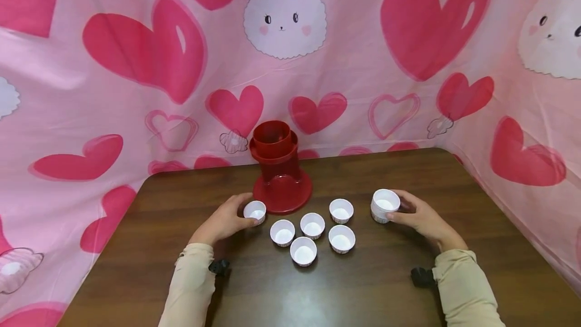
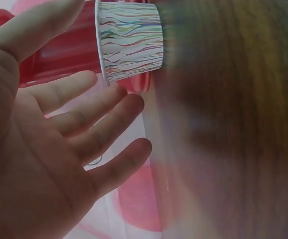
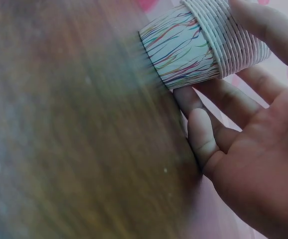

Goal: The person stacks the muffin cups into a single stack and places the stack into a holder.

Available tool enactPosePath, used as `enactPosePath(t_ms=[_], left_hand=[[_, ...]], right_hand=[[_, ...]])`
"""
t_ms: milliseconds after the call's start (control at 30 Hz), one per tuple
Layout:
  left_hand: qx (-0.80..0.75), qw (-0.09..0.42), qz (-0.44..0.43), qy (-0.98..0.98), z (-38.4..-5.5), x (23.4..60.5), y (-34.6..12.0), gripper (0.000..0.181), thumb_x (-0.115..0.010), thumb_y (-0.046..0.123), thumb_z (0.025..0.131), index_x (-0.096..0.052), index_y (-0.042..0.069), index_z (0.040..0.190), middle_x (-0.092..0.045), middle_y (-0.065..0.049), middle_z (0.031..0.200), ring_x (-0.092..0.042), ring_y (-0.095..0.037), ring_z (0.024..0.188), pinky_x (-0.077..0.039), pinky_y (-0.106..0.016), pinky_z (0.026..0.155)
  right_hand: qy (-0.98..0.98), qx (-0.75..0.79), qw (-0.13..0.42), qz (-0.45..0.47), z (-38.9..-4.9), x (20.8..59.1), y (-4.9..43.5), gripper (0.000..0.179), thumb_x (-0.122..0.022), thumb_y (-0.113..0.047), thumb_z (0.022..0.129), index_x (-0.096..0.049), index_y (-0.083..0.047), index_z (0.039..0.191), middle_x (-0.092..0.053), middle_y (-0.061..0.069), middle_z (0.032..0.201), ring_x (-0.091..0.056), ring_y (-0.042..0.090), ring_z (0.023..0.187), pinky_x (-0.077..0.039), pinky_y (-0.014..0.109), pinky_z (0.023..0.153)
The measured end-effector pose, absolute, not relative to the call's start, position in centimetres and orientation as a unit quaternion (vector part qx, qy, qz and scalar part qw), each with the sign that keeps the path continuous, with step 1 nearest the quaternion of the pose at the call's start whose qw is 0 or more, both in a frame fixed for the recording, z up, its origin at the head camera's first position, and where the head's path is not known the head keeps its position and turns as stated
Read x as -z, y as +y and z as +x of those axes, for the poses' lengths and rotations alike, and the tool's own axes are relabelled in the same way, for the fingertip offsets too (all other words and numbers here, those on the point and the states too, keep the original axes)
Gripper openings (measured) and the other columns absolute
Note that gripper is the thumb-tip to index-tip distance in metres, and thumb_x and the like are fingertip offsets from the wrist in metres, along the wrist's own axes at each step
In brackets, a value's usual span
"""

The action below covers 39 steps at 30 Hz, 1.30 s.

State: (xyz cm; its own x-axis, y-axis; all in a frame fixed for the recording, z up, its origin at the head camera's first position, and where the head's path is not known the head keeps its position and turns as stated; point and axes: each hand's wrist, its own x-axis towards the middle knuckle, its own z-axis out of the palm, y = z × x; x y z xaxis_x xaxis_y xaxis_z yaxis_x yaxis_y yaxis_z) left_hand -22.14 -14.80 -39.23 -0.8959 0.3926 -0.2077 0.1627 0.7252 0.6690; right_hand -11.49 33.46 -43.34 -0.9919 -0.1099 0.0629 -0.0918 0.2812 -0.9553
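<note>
In the head view my left hand point(image 1: 227, 218) is at a white paper baking cup point(image 1: 255, 211) on the table, thumb in front and fingers behind. The left wrist view shows its fingers loosely extended by the rim of this cup point(image 2: 131, 42), which has coloured wavy lines; no firm grip shows. My right hand point(image 1: 422, 218) holds a stack of nested paper baking cups point(image 1: 381, 211), thumb on the near side. Several rims of the stack point(image 3: 204, 45) show in the right wrist view, with fingers behind it. Between the hands stand several single cups point(image 1: 303, 252).
Behind the cups is a red plastic stand point(image 1: 281, 191) with a round base and open cylindrical top. The brown wooden table point(image 1: 317, 296) backs onto a pink cloth point(image 1: 345, 54) with hearts and rabbits. Dark wrist cameras point(image 1: 423, 277) sit at the sleeves.
</note>
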Motion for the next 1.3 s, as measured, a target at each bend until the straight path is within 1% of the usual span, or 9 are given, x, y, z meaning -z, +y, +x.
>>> enactPosePath(t_ms=[100,200,367,633,767,933,1033,1200,1300], left_hand=[[-0.334,0.169,0.158,0.914,-22.0,39.3,-14.9,0.081,-0.084,0.031,0.083,-0.045,0.01,0.151,-0.049,-0.014,0.146,-0.047,-0.036,0.13,-0.04,-0.061,0.104],[-0.327,0.166,0.156,0.917,-22.0,39.6,-14.9,0.076,-0.084,0.027,0.083,-0.049,0.009,0.148,-0.052,-0.014,0.143,-0.049,-0.035,0.128,-0.041,-0.06,0.104],[-0.327,0.164,0.144,0.919,-22.0,39.9,-15.0,0.068,-0.085,0.023,0.082,-0.055,0.011,0.141,-0.059,-0.011,0.133,-0.054,-0.032,0.12,-0.044,-0.059,0.101],[-0.343,0.161,0.134,0.916,-22.1,40.2,-15.1,0.06,-0.085,0.032,0.082,-0.058,0.015,0.132,-0.063,-0.007,0.121,-0.058,-0.028,0.11,-0.048,-0.056,0.097],[-0.357,0.153,0.126,0.913,-22.1,40.2,-15.2,0.06,-0.085,0.036,0.082,-0.056,0.015,0.129,-0.063,-0.007,0.117,-0.058,-0.027,0.106,-0.049,-0.054,0.096],[-0.366,0.137,0.131,0.911,-22.4,40.3,-15.2,0.06,-0.083,0.031,0.084,-0.054,0.014,0.134,-0.062,-0.008,0.122,-0.057,-0.029,0.112,-0.047,-0.054,0.098],[-0.37,0.13,0.129,0.911,-22.6,40.3,-15.2,0.061,-0.083,0.028,0.085,-0.054,0.015,0.137,-0.061,-0.009,0.127,-0.056,-0.03,0.115,-0.046,-0.056,0.1],[-0.376,0.122,0.13,0.909,-22.7,40.4,-15.0,0.062,-0.083,0.025,0.085,-0.054,0.015,0.139,-0.061,-0.009,0.13,-0.056,-0.03,0.116,-0.046,-0.055,0.1],[-0.381,0.118,0.136,0.907,-22.8,40.3,-14.9,0.062,-0.082,0.023,0.085,-0.053,0.013,0.14,-0.06,-0.01,0.13,-0.056,-0.031,0.116,-0.046,-0.054,0.1]], right_hand=[[0.803,0.593,0.006,-0.062,-11.6,43.5,33.4,0.058,-0.074,-0.003,0.091,-0.047,0.006,0.141,-0.066,0.007,0.12,-0.06,0.005,0.107,-0.048,0.02,0.087],[0.802,0.594,0.014,-0.058,-11.7,43.5,33.3,0.06,-0.074,-0.005,0.091,-0.046,0.006,0.142,-0.064,0.011,0.124,-0.059,0.005,0.109,-0.048,0.021,0.088],[0.803,0.595,0.025,-0.041,-11.7,43.2,33.0,0.063,-0.075,-0.008,0.091,-0.045,0.006,0.144,-0.06,0.02,0.131,-0.057,0.005,0.112,-0.047,0.021,0.089],[0.804,0.593,0.02,-0.039,-11.5,42.8,32.8,0.062,-0.075,-0.006,0.091,-0.045,0.007,0.143,-0.058,0.026,0.132,-0.057,0.002,0.111,-0.047,0.02,0.088],[0.804,0.594,0.018,-0.039,-11.6,43.0,32.9,0.062,-0.075,-0.006,0.091,-0.045,0.008,0.143,-0.059,0.025,0.13,-0.058,0.003,0.11,-0.047,0.021,0.088],[0.813,0.582,0.02,-0.028,-11.7,43.2,33.1,0.063,-0.076,-0.009,0.09,-0.045,0.006,0.143,-0.06,0.023,0.13,-0.058,0.004,0.11,-0.046,0.02,0.089],[0.815,0.578,0.021,-0.026,-11.7,43.2,33.2,0.064,-0.076,-0.011,0.091,-0.044,0.006,0.144,-0.059,0.024,0.131,-0.057,0.005,0.111,-0.045,0.02,0.089],[0.817,0.576,0.021,-0.03,-11.6,43.1,33.2,0.064,-0.076,-0.011,0.091,-0.043,0.006,0.144,-0.059,0.023,0.132,-0.056,0.006,0.113,-0.045,0.019,0.09],[0.817,0.575,0.018,-0.03,-11.6,43.0,33.2,0.063,-0.076,-0.01,0.091,-0.045,0.005,0.143,-0.059,0.022,0.131,-0.056,0.004,0.113,-0.045,0.018,0.09]])
